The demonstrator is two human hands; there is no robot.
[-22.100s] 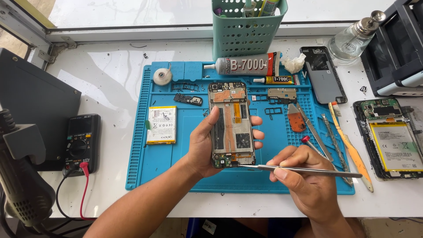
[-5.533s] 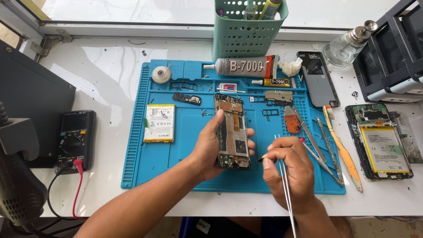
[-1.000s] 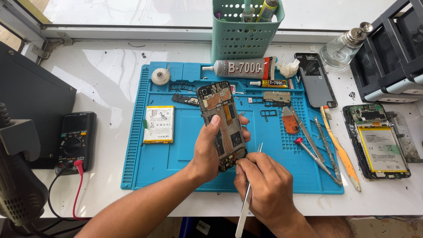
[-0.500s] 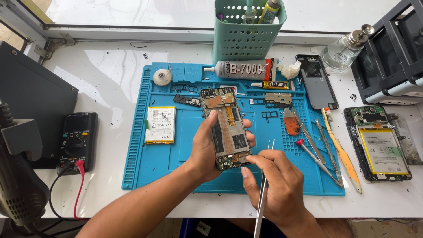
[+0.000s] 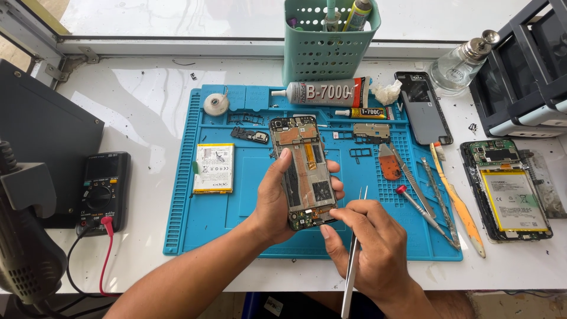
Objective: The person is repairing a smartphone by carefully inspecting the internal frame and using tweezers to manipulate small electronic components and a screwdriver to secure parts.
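Left hand (image 5: pixel 273 204) grips the opened black smartphone with exposed boards and copper flex (image 5: pixel 303 171) above the blue silicone work mat (image 5: pixel 248 177); palm hides its left edge. Long axis runs near-vertical, top tilted slightly left. Right hand (image 5: pixel 369 251) is closed around slim steel tweezers (image 5: pixel 353 260), fingertips covering the phone's lower corner.

Bright daylight pours in from the top, glare patches shine on the white surface (image 5: pixel 147 88), everything sharp, shadows soft, edges slightly bowed.
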